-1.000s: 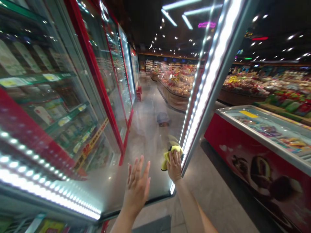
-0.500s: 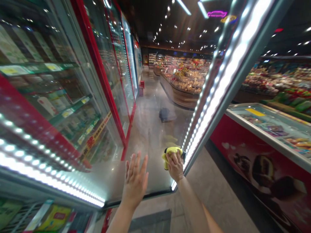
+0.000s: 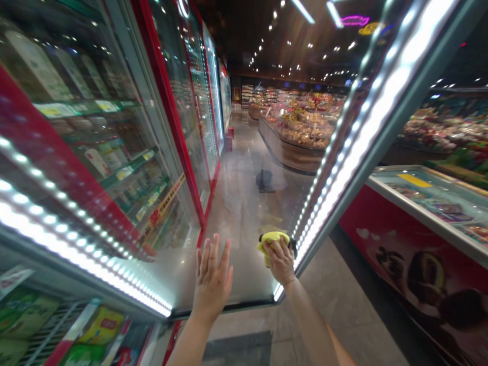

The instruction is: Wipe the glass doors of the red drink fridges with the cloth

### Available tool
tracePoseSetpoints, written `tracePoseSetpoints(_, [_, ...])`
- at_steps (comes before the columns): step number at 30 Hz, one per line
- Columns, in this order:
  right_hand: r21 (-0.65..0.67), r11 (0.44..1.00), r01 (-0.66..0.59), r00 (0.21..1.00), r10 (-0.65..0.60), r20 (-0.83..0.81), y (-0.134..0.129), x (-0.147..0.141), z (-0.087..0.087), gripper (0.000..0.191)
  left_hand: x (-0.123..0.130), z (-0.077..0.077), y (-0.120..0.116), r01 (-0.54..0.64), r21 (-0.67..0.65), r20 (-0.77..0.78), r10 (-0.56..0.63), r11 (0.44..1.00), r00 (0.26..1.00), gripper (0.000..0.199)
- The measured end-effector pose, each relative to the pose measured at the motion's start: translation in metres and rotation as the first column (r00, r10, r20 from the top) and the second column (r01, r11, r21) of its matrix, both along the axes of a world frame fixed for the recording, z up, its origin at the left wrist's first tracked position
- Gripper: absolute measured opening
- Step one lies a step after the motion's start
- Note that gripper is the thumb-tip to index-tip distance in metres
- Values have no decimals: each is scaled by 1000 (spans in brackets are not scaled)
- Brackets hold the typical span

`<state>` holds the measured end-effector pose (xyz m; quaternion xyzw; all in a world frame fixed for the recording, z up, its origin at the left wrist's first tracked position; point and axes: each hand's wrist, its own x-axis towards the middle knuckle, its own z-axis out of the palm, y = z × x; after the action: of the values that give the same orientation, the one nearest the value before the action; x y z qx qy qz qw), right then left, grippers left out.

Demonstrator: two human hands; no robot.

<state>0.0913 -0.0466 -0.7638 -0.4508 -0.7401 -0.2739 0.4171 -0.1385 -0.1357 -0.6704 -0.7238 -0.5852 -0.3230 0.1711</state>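
A glass door (image 3: 240, 274) of a fridge stands open in front of me, with bright LED strips down both sides. My right hand (image 3: 281, 258) presses a yellow cloth (image 3: 275, 238) with dark edging to the glass, low down beside the right LED strip (image 3: 343, 147). The fingers lie bent over the cloth. To its left, my left hand (image 3: 213, 277) is raised with fingers stretched and a little apart, palm toward the glass. It holds nothing; whether it touches the pane I cannot tell. A faint reflection of the cloth shows in the glass.
Lower left, packets (image 3: 102, 325) lie on fridge racks. Red-framed fridge doors (image 3: 163, 101) line the left side. On the right stands a chest freezer (image 3: 419, 234) with a red front. Beyond the glass are a dark object (image 3: 264, 180) on the floor and a produce stand (image 3: 293, 147).
The view has swung slightly left, so the surroundings sit further right. My right hand, with the cloth, stays near the lower right of the pane; the left hand remains spread.
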Motion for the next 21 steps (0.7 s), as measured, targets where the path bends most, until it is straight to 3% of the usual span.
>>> tracePoseSetpoints(3, [24,995,96,964,-87,-252,11,10,18,61,-9,-1,-4,-49,23,5,49,999,999,86])
tracePoseSetpoints(5, [48,992,117,931,-93,-352,21,-7,37,67,-11,-2,-4,-68,29,12,68,997,998,86])
tracePoseSetpoints(8, [49,998,34,965,-20,-262,25,-45,46,61,-10,-1,-2,-72,41,8,71,997,997,84])
tracePoseSetpoints(10, [33,997,-66,993,69,-93,16,-56,33,55,-10,1,-2,-70,38,-3,70,997,998,84])
tracePoseSetpoints(13, [19,990,-142,988,140,64,-1,-43,10,50,-18,3,-7,-89,28,-8,89,996,996,84])
tracePoseSetpoints(15, [11,995,-95,995,95,22,-4,-28,7,50,-28,3,-12,-113,30,2,113,993,994,84])
tracePoseSetpoints(17, [-5,1000,2,994,-3,-109,0,-28,18,52,-39,3,-16,-132,33,18,131,991,991,85])
tracePoseSetpoints(19, [-14,997,74,966,-75,-247,9,-48,37,55,-47,3,-16,-137,21,25,137,990,990,86])
tracePoseSetpoints(21, [-2,997,72,952,-69,-299,14,-81,52,56,-54,4,-14,-122,5,9,122,992,992,85])
